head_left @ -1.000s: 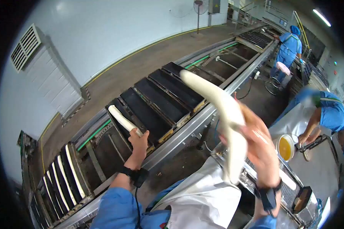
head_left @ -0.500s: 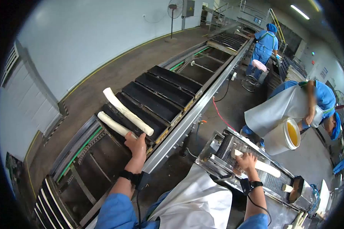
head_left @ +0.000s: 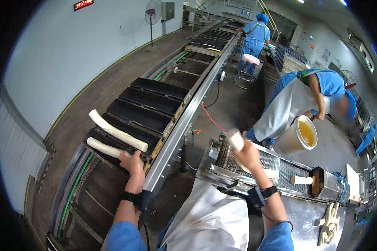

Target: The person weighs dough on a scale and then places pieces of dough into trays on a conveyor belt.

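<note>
My left hand is closed on the near end of a pale dough roll, over the nearest black tray. Beside it, another long dough roll lies slanting across the trays. My right hand grips a dough piece, whose blurred end rises above the mesh conveyor. Behind that hand, partly hidden, pale dough rests on the mesh. A shorter dough piece is close to the conveyor's far right end.
Black trays line the long metal-railed conveyor. At the right, a person bends over a white bucket of yellow liquid. Another person stands farther back. Dough strips lie on the metal table at lower right.
The view has turned right. My right hand has lifted a dough piece up from the mesh. The short piece near the conveyor's end shows more fully. My left hand still holds its roll.
</note>
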The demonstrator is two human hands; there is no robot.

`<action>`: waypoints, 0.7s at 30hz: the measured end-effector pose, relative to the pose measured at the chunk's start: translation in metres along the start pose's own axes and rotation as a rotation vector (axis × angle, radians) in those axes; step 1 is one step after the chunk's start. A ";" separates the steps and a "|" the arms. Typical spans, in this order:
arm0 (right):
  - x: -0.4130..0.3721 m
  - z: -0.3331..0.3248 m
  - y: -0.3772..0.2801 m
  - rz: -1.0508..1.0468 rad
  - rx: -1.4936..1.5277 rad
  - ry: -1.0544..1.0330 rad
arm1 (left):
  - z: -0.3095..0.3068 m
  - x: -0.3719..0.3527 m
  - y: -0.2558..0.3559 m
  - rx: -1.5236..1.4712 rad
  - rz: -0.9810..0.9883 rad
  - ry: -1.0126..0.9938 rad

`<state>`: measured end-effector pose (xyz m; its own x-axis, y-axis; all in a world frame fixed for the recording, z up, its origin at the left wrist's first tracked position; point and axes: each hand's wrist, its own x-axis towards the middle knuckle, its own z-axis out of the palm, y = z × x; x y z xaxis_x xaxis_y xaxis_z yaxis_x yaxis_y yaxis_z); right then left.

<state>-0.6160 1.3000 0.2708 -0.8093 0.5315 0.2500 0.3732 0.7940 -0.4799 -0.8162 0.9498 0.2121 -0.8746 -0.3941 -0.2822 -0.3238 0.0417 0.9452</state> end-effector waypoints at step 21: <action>-0.044 -0.042 0.130 0.225 -0.344 -0.296 | 0.003 0.002 0.002 0.034 0.041 0.009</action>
<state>-0.5126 1.3920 0.2327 -0.7667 0.6340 -0.1011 0.6409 0.7469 -0.1769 -0.8193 0.9515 0.2126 -0.8842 -0.3996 -0.2419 -0.3002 0.0894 0.9497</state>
